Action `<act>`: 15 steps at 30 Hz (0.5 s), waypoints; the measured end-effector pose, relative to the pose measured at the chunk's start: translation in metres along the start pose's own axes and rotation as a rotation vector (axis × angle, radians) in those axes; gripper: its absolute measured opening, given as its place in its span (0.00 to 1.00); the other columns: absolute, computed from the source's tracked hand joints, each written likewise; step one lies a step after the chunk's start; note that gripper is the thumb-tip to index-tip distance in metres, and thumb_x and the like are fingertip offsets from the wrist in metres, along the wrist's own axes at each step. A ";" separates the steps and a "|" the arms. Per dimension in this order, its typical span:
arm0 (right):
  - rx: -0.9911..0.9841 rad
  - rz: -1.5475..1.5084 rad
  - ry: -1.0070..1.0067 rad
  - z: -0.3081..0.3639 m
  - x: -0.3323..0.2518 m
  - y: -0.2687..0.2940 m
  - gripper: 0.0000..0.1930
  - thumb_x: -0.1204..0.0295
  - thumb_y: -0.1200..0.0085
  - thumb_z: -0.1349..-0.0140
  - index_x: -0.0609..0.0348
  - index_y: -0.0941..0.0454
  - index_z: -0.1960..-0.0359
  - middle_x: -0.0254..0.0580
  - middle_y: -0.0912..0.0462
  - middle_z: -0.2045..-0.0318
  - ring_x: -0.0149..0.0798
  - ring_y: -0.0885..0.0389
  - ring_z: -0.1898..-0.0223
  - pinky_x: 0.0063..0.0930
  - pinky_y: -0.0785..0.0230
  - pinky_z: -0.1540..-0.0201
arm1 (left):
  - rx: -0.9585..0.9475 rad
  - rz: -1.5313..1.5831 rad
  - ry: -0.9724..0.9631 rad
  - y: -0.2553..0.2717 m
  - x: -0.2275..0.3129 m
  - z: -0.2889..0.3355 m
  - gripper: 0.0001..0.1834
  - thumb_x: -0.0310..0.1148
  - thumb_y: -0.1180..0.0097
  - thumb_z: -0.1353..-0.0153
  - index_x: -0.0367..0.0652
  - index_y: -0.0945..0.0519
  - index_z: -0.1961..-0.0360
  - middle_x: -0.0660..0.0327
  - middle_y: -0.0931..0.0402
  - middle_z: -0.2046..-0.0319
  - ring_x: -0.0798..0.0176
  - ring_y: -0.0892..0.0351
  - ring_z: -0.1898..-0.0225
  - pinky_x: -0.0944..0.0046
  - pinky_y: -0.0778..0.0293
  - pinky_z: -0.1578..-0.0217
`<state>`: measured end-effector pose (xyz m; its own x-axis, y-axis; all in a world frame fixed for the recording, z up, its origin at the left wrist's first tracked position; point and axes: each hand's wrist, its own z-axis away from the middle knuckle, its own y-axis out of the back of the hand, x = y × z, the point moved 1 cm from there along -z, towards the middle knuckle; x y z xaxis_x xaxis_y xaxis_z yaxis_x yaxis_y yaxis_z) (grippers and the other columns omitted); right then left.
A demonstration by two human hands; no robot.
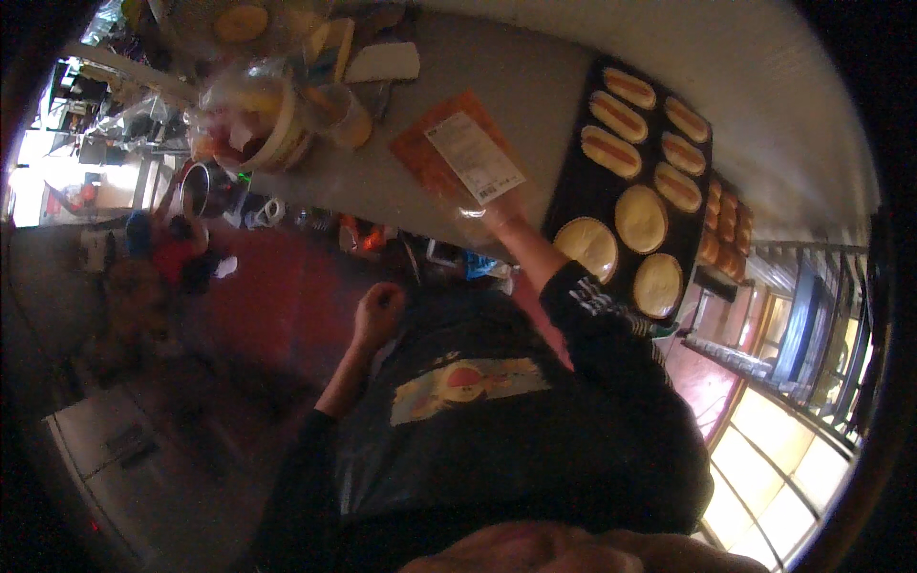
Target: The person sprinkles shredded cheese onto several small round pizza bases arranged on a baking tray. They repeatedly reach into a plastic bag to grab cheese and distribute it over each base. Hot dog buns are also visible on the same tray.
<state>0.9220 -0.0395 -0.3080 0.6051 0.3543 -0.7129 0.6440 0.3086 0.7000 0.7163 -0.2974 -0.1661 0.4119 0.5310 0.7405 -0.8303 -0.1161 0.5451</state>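
My right hand (502, 214) grips the near corner of a flat, clear plastic packet (413, 143) with orange-red contents and a white printed label. The packet lies at an angle on the grey worktop (478, 57). My left hand (381, 311) hangs in front of my dark apron, its fingers curled in with nothing seen in them. Right of the packet, a black baking tray (632, 189) carries several long pastries (611, 151) with a reddish strip, and also round, pale pies (589, 246). My right forearm passes close to the tray's near left edge.
At the worktop's back left stand a white tub (277, 134) covered with plastic and a clear container (342, 116). A metal pot (195, 191) sits farther left. Browned buns (731, 229) lie beyond the tray, near a rack (812, 315). Another person (181, 244) is at far left.
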 end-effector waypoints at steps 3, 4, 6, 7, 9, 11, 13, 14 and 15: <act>0.032 0.014 -0.050 -0.003 0.006 -0.004 0.24 0.64 0.54 0.33 0.61 0.34 0.37 0.52 0.34 0.36 0.47 0.37 0.34 0.37 0.43 0.34 | -0.029 0.005 -0.040 0.008 -0.005 -0.008 0.11 0.33 0.39 0.41 0.39 0.20 0.60 0.56 0.18 0.64 0.60 0.19 0.62 0.62 0.25 0.58; 0.047 -0.010 -0.094 -0.003 0.006 -0.005 0.24 0.64 0.54 0.33 0.61 0.35 0.37 0.52 0.35 0.36 0.47 0.37 0.34 0.37 0.44 0.34 | -0.050 0.010 -0.065 0.012 -0.008 -0.014 0.10 0.32 0.39 0.41 0.39 0.20 0.60 0.56 0.18 0.64 0.60 0.18 0.62 0.62 0.25 0.58; 0.140 -0.134 -0.130 0.002 0.001 -0.003 0.24 0.63 0.51 0.35 0.59 0.32 0.39 0.53 0.31 0.38 0.48 0.35 0.35 0.37 0.42 0.35 | -0.066 0.045 -0.092 0.019 -0.016 -0.021 0.10 0.32 0.40 0.41 0.39 0.20 0.60 0.56 0.18 0.65 0.61 0.18 0.63 0.62 0.24 0.59; 0.143 -0.181 -0.237 0.007 -0.003 0.000 0.24 0.62 0.49 0.36 0.57 0.30 0.39 0.54 0.30 0.39 0.49 0.34 0.36 0.37 0.41 0.36 | -0.063 0.075 -0.095 0.022 -0.020 -0.024 0.10 0.32 0.40 0.41 0.39 0.20 0.60 0.56 0.18 0.65 0.61 0.18 0.63 0.62 0.24 0.59; 0.143 -0.018 -0.175 0.017 -0.015 0.014 0.22 0.63 0.46 0.38 0.58 0.26 0.44 0.51 0.23 0.47 0.50 0.27 0.43 0.37 0.35 0.42 | -0.066 0.092 -0.091 0.027 -0.026 -0.030 0.10 0.32 0.40 0.41 0.39 0.20 0.60 0.55 0.18 0.66 0.61 0.18 0.63 0.62 0.24 0.60; 0.141 -0.050 -0.300 0.031 -0.028 0.030 0.19 0.64 0.43 0.40 0.60 0.23 0.50 0.47 0.19 0.55 0.48 0.22 0.53 0.36 0.30 0.49 | -0.072 0.023 -0.099 0.032 -0.032 -0.033 0.10 0.32 0.40 0.41 0.39 0.20 0.60 0.55 0.18 0.66 0.61 0.18 0.63 0.62 0.24 0.60; 0.197 -0.312 -0.441 0.046 -0.040 0.042 0.15 0.66 0.41 0.41 0.62 0.21 0.56 0.42 0.17 0.65 0.43 0.19 0.64 0.34 0.26 0.58 | -0.108 0.016 -0.097 0.038 -0.037 -0.038 0.10 0.33 0.40 0.41 0.40 0.20 0.60 0.55 0.18 0.66 0.62 0.18 0.63 0.62 0.24 0.60; 0.186 -0.358 -0.541 0.051 -0.044 0.045 0.15 0.66 0.40 0.41 0.62 0.22 0.57 0.40 0.18 0.67 0.39 0.20 0.67 0.32 0.27 0.60 | -0.119 -0.009 -0.111 0.041 -0.039 -0.041 0.10 0.33 0.40 0.41 0.40 0.19 0.60 0.55 0.18 0.66 0.63 0.18 0.62 0.62 0.24 0.60; 0.197 -0.420 -0.556 0.057 -0.047 0.049 0.14 0.67 0.39 0.42 0.63 0.22 0.58 0.38 0.18 0.69 0.35 0.21 0.69 0.29 0.27 0.63 | -0.132 0.000 -0.099 0.043 -0.041 -0.044 0.10 0.33 0.40 0.41 0.40 0.19 0.60 0.55 0.18 0.65 0.63 0.18 0.62 0.62 0.24 0.60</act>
<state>0.9518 -0.0915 -0.2429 0.4024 -0.2766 -0.8727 0.9153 0.1366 0.3788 0.6476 -0.2873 -0.1905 0.4412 0.4451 0.7792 -0.8698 -0.0017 0.4935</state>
